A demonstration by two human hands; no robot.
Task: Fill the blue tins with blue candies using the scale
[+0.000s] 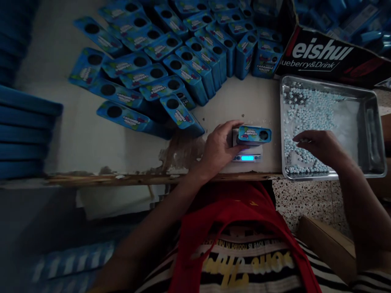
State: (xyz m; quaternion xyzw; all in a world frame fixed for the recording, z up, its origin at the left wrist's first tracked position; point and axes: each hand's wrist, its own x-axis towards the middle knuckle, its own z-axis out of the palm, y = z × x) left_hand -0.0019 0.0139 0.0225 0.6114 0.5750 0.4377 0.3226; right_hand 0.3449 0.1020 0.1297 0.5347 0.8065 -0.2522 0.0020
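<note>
Blue tin is sitting left of the right hand pinching candies, top's long axis running left-right, nearer left hand half-open, cupping its left end.

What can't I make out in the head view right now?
All in the head view:
Scale reading: digits too small, lost in the display's glow.
How full the tin is: its walls hide the inside, and the circle on top is dark.
Whether the right hand holds pellets: its fingers block the view.
Carton: right end cut off by the picture's edge.
</note>
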